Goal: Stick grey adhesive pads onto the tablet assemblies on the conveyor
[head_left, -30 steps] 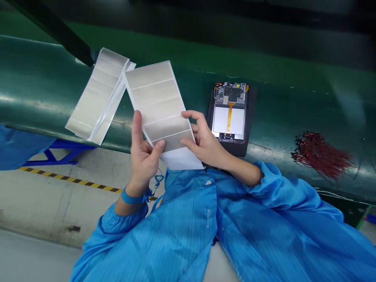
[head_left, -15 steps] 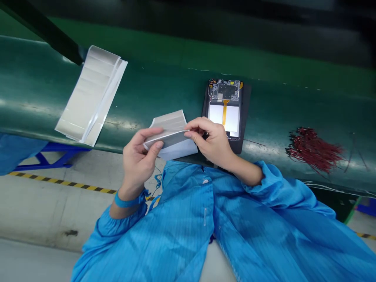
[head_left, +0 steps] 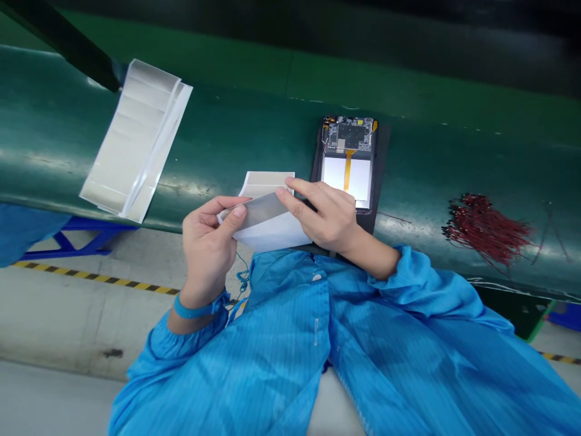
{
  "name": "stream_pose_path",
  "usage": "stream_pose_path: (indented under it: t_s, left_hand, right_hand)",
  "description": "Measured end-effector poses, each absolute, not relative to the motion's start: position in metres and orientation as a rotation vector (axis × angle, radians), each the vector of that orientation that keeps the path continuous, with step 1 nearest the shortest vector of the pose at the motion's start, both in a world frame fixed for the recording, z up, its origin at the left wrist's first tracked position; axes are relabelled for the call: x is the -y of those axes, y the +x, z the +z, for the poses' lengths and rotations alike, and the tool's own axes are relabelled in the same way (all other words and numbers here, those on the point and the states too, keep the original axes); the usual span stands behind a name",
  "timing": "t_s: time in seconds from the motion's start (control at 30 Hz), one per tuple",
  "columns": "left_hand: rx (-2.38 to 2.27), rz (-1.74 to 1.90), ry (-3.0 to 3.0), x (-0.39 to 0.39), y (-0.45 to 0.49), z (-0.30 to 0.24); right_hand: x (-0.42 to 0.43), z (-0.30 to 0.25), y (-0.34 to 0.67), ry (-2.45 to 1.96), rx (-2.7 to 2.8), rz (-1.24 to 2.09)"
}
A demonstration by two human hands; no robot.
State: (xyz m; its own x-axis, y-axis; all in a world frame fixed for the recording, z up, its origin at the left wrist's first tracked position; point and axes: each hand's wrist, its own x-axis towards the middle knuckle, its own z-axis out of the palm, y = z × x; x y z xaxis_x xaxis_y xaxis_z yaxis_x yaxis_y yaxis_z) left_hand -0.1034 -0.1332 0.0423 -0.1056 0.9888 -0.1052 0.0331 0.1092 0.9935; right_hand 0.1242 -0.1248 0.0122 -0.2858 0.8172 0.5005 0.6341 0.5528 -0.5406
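My left hand (head_left: 209,245) pinches the left end of a folded sheet of grey adhesive strips (head_left: 263,213) on white backing, thumb on top. At the sheet's upper right, my right hand (head_left: 324,212) has its thumb and forefinger on the edge of a grey strip; its other fingers are partly hidden. Part of the sheet stands up behind the fold, and its white back hangs toward my body. Just beyond my right hand lies an opened tablet (head_left: 349,139), showing its circuit board, white battery panels and an orange ribbon cable.
More sheets of grey strips (head_left: 136,133) lie at the left on the green table mat (head_left: 236,133). A bundle of red and black wires (head_left: 485,230) is on the right, with a few loose wires beside it. A dark bar (head_left: 77,51) slants in at upper left.
The sheet has turned so that its grey face shows more. My right fingers have shifted slightly up and left along its edge, and my left hand has moved a little left.
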Motion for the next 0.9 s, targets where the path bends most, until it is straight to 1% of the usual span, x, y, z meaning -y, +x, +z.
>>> stream_pose_path:
  t_s: [0.17, 0.4, 0.63, 0.77, 0.9]
  left_hand:
    - [-1.399, 1.186, 1.162, 0.134, -0.101, 0.045]
    - [-1.380, 1.142, 1.080, 0.131, -0.095, 0.049]
    - [-1.405, 1.092, 1.307, 0.128, -0.101, 0.043]
    - [-1.430, 1.039, 1.453, 0.113, -0.107, 0.041]
    - [-1.378, 0.955, 1.666, 0.078, -0.127, 0.023]
  right_hand:
    - [0.123, 0.019, 0.124, -1.180, 1.995, 0.339]
    - [0.124, 0.015, 0.130, -1.188, 2.080, 0.394]
    - [0.125, 0.030, 0.122, -1.162, 1.986, 0.299]
    - [0.125, 0.040, 0.122, -1.130, 1.786, 0.511]
    - [0.115, 0.039, 0.130, -1.259, 1.580, 0.761]
